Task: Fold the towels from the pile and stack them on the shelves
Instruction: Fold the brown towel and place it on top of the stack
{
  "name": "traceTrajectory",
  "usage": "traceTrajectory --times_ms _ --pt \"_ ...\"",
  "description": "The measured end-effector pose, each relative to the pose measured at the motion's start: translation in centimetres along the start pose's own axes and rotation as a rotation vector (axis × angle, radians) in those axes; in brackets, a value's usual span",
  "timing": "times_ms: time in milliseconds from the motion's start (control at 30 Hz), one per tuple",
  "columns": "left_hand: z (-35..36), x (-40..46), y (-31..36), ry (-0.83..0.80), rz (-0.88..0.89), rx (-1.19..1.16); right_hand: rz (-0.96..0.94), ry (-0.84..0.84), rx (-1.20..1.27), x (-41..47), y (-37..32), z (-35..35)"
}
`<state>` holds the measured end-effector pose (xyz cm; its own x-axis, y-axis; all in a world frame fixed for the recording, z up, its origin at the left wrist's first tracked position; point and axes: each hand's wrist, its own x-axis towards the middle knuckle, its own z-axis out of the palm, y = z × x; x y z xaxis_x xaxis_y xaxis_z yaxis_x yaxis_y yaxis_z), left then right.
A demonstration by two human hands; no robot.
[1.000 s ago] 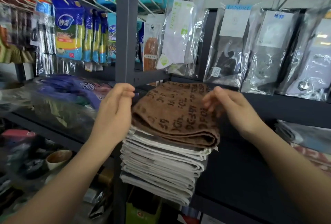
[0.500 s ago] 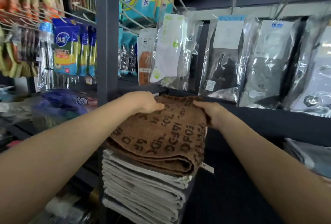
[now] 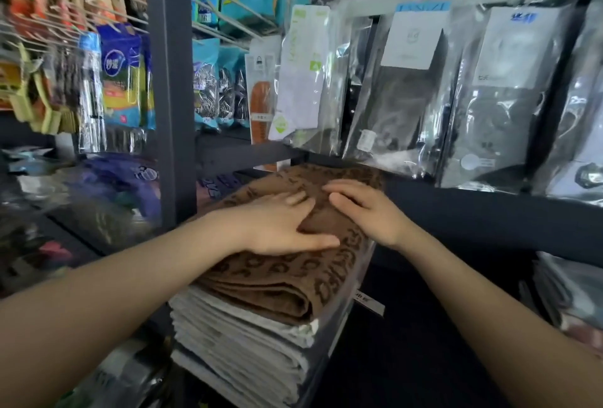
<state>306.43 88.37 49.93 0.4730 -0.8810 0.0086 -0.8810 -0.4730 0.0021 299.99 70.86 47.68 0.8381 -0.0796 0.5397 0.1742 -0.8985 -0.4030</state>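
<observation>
Dark shelf [image 3: 408, 342] holds grey stack [image 3: 241, 339] amid hanging shop packets [image 3: 404, 87].

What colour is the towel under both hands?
Brown with darker brown lettering, seen in the head view: the folded towel.

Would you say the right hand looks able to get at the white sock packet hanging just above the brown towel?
Probably yes: the right hand lies flat on the brown towel, and the white sock packet hangs just above and beyond it, nothing between.

Single head-worn view, forward and down, close over the shelf [image 3: 424, 277].
</observation>
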Motion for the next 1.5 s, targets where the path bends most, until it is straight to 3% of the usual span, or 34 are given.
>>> traceTrajectory --times_ms 67,133,300,400,567,667,733,867,1033,1133,1300,1500 --pt "1.2 -0.9 -0.3 -0.017 0.003 0.043 -0.029 -0.249 0.028 0.9 0.0 0.3" --pt "1.7 -1.8 -0.7 -0.009 0.014 0.024 0.03 -0.307 -0.049 2.4 1.4 0.6" --pt "3.2 -2.6 -1.1 0.17 0.038 0.029 0.368 -0.126 -0.305 2.8 7.1 1.5" --pt "3.7 -2.5 -0.9 0.266 0.045 0.033 0.437 -0.066 -0.319 1.0 8.6 1.7" --pt "3.3 -2.4 -1.5 0.357 0.049 -0.048 0.679 0.199 0.143 -2.6 5.7 2.3" --pt "3.3 -4.4 -1.2 0.695 0.166 -0.326 0.818 0.305 0.567 -5.2 4.2 3.2" --pt "4.6 -7.1 -0.3 0.927 0.256 -0.463 0.901 0.277 0.68 -6.5 4.1 3.9" --pt "11.7 -10.8 1.7 1.146 0.277 -0.327 0.96 0.197 0.881 -8.2 3.2 4.9" --pt "19.8 -9.8 2.5 1.012 -0.027 -0.314 0.965 0.219 0.829 -8.1 2.3 6.4" --pt "21.0 -8.8 2.6 0.956 -0.039 -0.277 1.032 0.143 0.612 -8.5 2.4 6.6" --pt "21.0 -7.9 2.4 0.955 -0.02 -0.217 1.081 0.161 0.799 -8.5 2.7 6.3" --pt "21.7 -7.5 1.5 0.932 0.0 -0.183 1.174 0.139 0.674 -6.1 2.5 6.6"
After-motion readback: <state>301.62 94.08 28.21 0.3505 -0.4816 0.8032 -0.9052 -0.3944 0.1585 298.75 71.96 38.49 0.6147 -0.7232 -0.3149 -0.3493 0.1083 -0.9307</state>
